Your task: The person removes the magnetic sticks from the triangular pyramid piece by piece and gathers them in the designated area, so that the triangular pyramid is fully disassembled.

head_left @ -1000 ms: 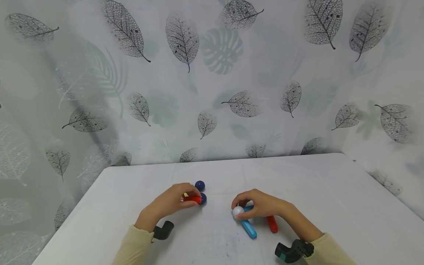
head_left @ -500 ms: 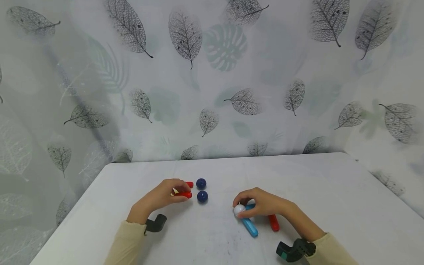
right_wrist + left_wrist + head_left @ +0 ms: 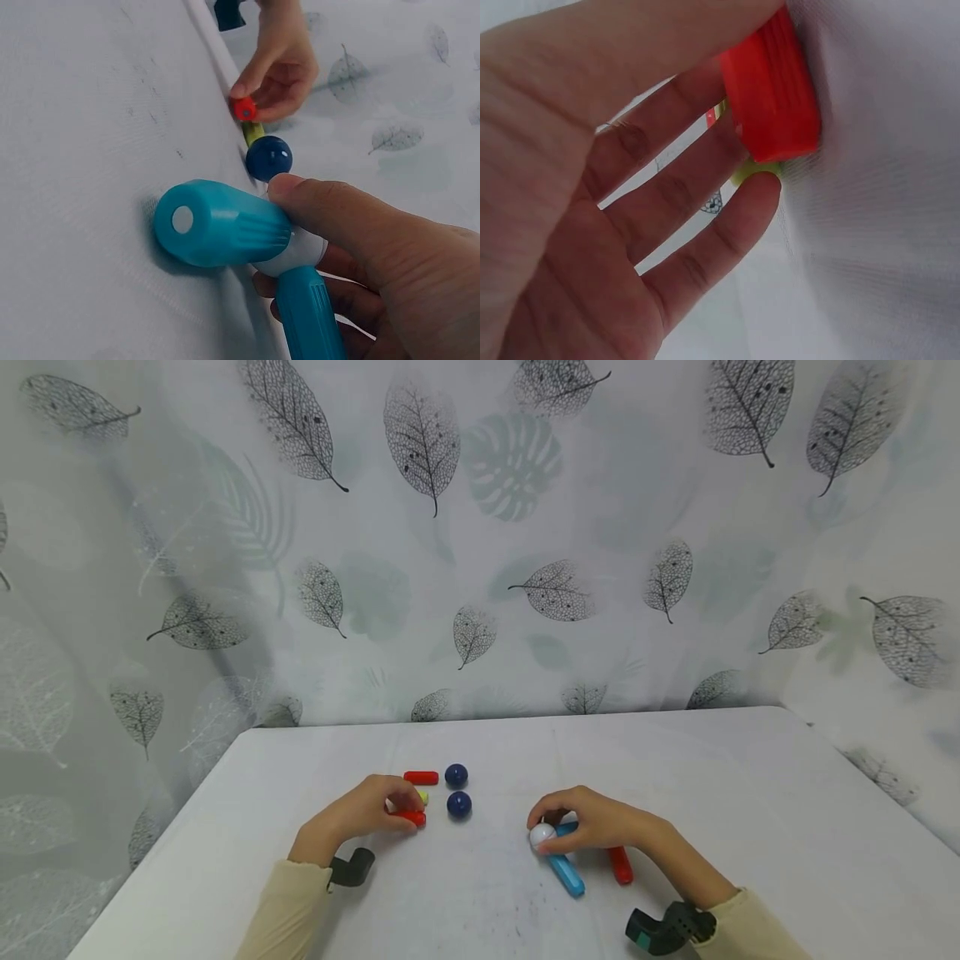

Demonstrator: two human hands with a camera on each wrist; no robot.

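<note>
My left hand (image 3: 403,807) pinches a short red stick (image 3: 412,817) low on the white table (image 3: 720,777), with a yellow-green piece (image 3: 423,796) just behind it. In the left wrist view the red stick (image 3: 772,97) sits at my fingertips (image 3: 761,191), over the yellow-green piece (image 3: 751,172). Two dark blue balls (image 3: 459,804) (image 3: 455,774) lie to the right of it. My right hand (image 3: 552,827) grips a white ball (image 3: 540,836) joined to a blue stick (image 3: 565,874). In the right wrist view my thumb (image 3: 330,206) presses the white ball (image 3: 296,253) between two teal sticks (image 3: 217,223) (image 3: 311,319).
A second red stick (image 3: 421,777) lies loose beside the far blue ball. Another red stick (image 3: 619,865) lies under my right wrist. A leaf-printed curtain (image 3: 480,527) closes off the back and sides. The table's edges fall away at left and right.
My left hand has drawn its red stick left and toward me, away from the near blue ball. That uncovered the second red stick. The right hand has stayed put.
</note>
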